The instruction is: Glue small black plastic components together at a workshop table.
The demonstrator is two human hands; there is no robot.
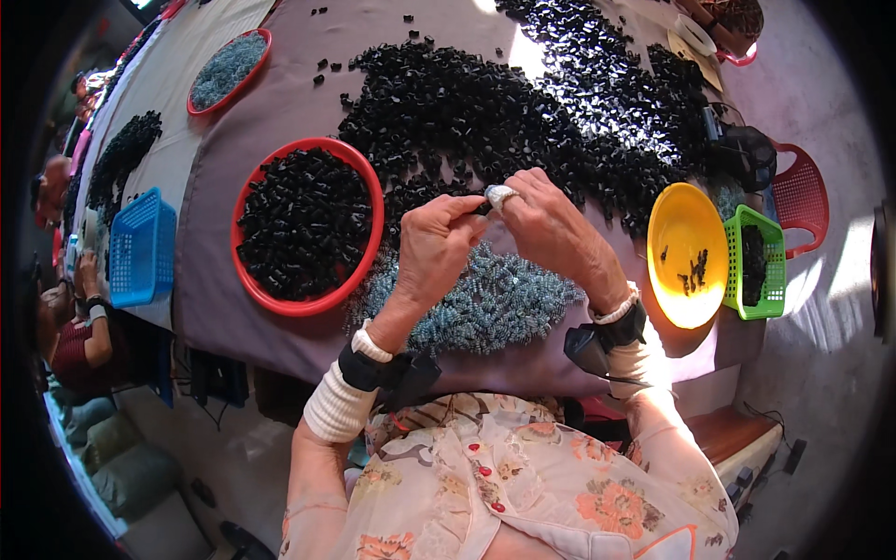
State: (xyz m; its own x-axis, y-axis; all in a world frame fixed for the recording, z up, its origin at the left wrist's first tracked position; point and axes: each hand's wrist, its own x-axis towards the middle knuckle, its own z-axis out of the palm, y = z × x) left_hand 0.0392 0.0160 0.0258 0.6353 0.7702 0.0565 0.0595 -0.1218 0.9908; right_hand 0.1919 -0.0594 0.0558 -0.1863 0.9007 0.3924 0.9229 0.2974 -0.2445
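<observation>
Both hands meet above the heaps on the table. My left hand [437, 241] pinches a small black plastic piece [483, 209] between thumb and finger. My right hand [551, 229] is closed against the other end of that piece, with a white wrap [500, 195] around one finger. Whether its hidden fingertips hold a second part cannot be seen. Under the hands lies a heap of small blue-grey, coil-like pieces [485, 303]. Just beyond spreads a large heap of small black plastic pieces [467, 112]. To the left, a red round tray [381, 201] is full of black pieces.
A yellow plate [686, 201] with a few black pieces and a green basket [777, 271] stand at right, near a red chair [805, 201]. Farther left are a blue basket [140, 252] and a red dish [191, 105] of blue-grey pieces. Other people's hands show at left and top right.
</observation>
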